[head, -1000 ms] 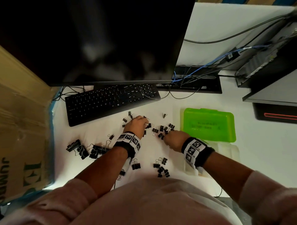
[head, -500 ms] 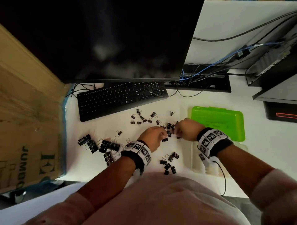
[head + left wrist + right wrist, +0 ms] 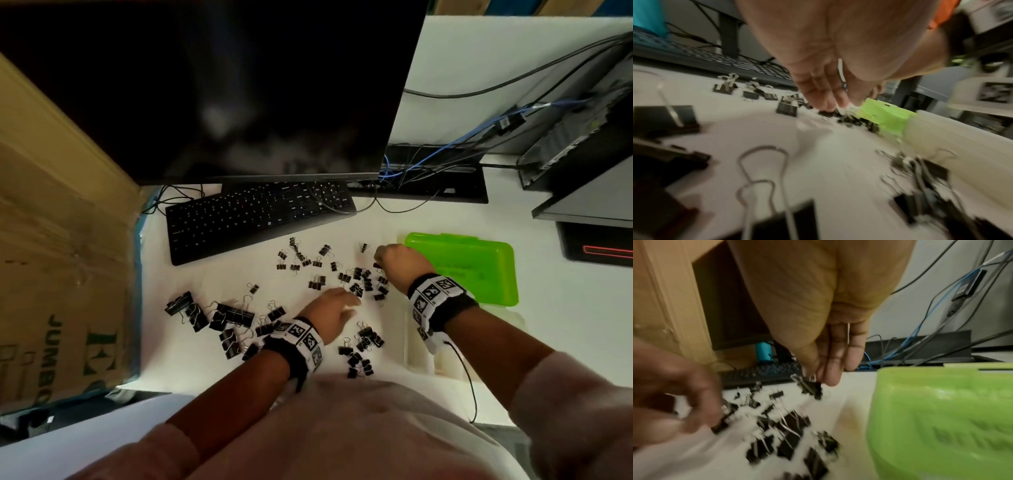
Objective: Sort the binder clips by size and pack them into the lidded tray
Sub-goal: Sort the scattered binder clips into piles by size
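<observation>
Black binder clips lie sorted on the white desk: large ones (image 3: 222, 318) at the left, a medium group (image 3: 359, 346) near my body, small ones (image 3: 363, 281) in the middle. My left hand (image 3: 334, 308) reaches into the small pile, its fingertips (image 3: 830, 104) bunched with a wire handle showing between them. My right hand (image 3: 397, 263) is beside the green lid (image 3: 472, 270) and pinches a small clip (image 3: 812, 388). The clear tray base (image 3: 421, 342) lies partly under my right wrist.
A black keyboard (image 3: 257, 216) and a dark monitor (image 3: 222, 85) stand behind the clips. A cardboard box (image 3: 51, 274) walls the left side. Cables (image 3: 428, 164) and black equipment (image 3: 582, 137) fill the back right. More small clips (image 3: 301, 257) lie scattered near the keyboard.
My left hand has drawn back from the clips near the keyboard to the middle small pile. My right hand has moved away from my body, up beside the green lid's corner.
</observation>
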The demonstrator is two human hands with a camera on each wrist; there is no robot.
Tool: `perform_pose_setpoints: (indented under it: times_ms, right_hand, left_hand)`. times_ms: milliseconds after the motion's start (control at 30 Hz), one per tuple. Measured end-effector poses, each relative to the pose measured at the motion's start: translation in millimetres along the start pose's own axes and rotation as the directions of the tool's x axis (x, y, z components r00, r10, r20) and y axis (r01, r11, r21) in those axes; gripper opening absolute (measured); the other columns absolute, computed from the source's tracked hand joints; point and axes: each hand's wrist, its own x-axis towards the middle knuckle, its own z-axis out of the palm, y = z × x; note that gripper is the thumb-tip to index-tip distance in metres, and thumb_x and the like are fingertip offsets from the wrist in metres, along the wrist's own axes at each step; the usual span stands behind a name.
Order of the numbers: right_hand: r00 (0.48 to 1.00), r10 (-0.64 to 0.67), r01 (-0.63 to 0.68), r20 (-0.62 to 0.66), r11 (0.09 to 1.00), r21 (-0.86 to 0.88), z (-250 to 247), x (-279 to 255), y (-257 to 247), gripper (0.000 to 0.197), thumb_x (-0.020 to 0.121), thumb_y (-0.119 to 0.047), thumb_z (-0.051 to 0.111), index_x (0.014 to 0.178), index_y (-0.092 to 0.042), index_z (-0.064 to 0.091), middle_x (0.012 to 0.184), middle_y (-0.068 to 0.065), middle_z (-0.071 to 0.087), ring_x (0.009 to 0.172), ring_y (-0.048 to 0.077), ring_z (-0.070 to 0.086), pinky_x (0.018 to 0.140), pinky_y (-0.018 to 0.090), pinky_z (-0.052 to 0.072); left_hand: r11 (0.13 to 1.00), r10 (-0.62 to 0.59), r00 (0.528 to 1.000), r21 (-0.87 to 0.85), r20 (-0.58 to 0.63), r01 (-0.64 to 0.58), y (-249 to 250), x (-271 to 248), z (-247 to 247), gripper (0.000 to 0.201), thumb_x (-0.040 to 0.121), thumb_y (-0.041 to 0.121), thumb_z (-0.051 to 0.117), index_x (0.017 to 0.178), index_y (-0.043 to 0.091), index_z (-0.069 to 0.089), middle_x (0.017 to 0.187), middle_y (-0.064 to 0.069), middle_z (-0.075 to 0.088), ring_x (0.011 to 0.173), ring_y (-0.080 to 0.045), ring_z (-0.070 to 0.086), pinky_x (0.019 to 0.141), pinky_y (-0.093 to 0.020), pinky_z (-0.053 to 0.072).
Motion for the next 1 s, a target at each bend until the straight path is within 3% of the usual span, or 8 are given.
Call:
perform_pose_setpoints:
  times_ms: [133,233,333,467,567,733,833,1000]
  right_hand:
    - [0.975,-0.105,0.101,0.195,0.994,0.031,-9.7,-22.9,-12.9,0.021,0.090,-0.011,0.048,0.102,-0.016,0.064,0.106,0.011,0.064,0.091,0.032,0.063,0.069,0.030,0.043]
    - [0.894,-0.198,0.223,0.401,0.975,-0.017,4.1,-39.4,-29.2,0.020,0.090,-0.014,0.047,0.095,-0.010,0.066,0.102,0.010,0.066,0.084,0.028,0.061,0.072,0.032,0.049]
    - [0.859,-0.191,0.228,0.475,0.974,-0.020,11.0,-39.3,-35.6,0.021,0.089,-0.019,0.052,0.095,-0.007,0.069,0.102,0.012,0.069,0.086,0.029,0.064,0.074,0.033,0.051]
    - [0.929,-0.094,0.121,0.357,0.991,-0.053,-5.4,-18.6,-28.9,0.035,0.091,-0.041,0.052,0.096,-0.008,0.063,0.102,0.015,0.065,0.091,0.030,0.062,0.073,0.032,0.045]
    - [0.984,-0.078,0.091,0.160,0.993,-0.077,-17.0,0.1,-23.7,0.026,0.092,-0.026,0.048,0.109,-0.012,0.062,0.114,0.015,0.062,0.101,0.033,0.061,0.075,0.035,0.046]
    - [0.970,-0.180,0.196,0.162,0.977,-0.086,-10.9,19.2,-29.0,0.041,0.091,-0.009,0.044,0.129,-0.021,0.051,0.127,0.007,0.054,0.112,0.030,0.057,0.085,0.038,0.049]
    - [0.956,-0.214,0.244,0.202,0.960,-0.135,1.8,24.4,-34.8,0.031,0.091,-0.012,0.047,0.119,-0.018,0.058,0.121,0.007,0.058,0.111,0.028,0.058,0.084,0.038,0.050]
    - [0.958,-0.256,0.271,0.132,0.956,-0.115,4.9,21.3,-33.8,0.022,0.092,-0.019,0.048,0.108,-0.016,0.063,0.113,0.007,0.061,0.104,0.028,0.060,0.078,0.035,0.048]
  left_hand:
    - [0.989,-0.124,0.936,0.038,-0.329,0.145,-21.8,7.5,-21.7,0.039,0.090,0.008,0.054,0.126,0.021,0.048,0.132,-0.001,0.041,0.125,-0.018,0.041,0.109,-0.030,0.035]
    - [0.974,-0.138,0.947,0.134,-0.290,0.183,-27.2,13.4,-27.4,0.050,0.087,0.014,0.061,0.132,0.025,0.043,0.132,-0.001,0.037,0.123,-0.020,0.038,0.104,-0.036,0.040]
    - [0.930,0.044,0.977,0.366,-0.211,0.037,-19.4,20.5,-23.5,0.040,0.086,0.023,0.062,0.125,0.027,0.052,0.127,0.002,0.043,0.117,-0.020,0.040,0.096,-0.038,0.039]
    - [0.876,0.072,0.979,0.481,-0.191,0.029,-4.7,31.5,-19.8,0.026,0.092,0.029,0.052,0.117,0.029,0.059,0.121,0.004,0.048,0.117,-0.020,0.041,0.094,-0.038,0.034]
    - [0.872,0.035,0.979,0.485,-0.202,0.069,-2.0,35.2,-20.0,0.020,0.093,0.023,0.047,0.105,0.029,0.062,0.118,0.004,0.050,0.115,-0.020,0.042,0.092,-0.038,0.035]
    - [0.897,0.073,0.966,0.441,-0.247,0.045,-1.7,22.2,-26.9,0.020,0.090,0.012,0.046,0.098,0.025,0.059,0.107,0.002,0.058,0.105,-0.021,0.051,0.087,-0.037,0.041]
    - [0.936,0.076,0.983,0.351,-0.166,-0.013,3.2,8.2,-23.8,0.019,0.093,0.016,0.046,0.102,0.023,0.061,0.104,-0.002,0.066,0.096,-0.025,0.059,0.081,-0.035,0.046]
    - [0.959,-0.039,0.997,0.279,-0.070,0.057,4.9,0.4,-7.3,0.022,0.094,0.025,0.044,0.107,0.026,0.063,0.109,-0.001,0.067,0.095,-0.026,0.063,0.079,-0.033,0.050]
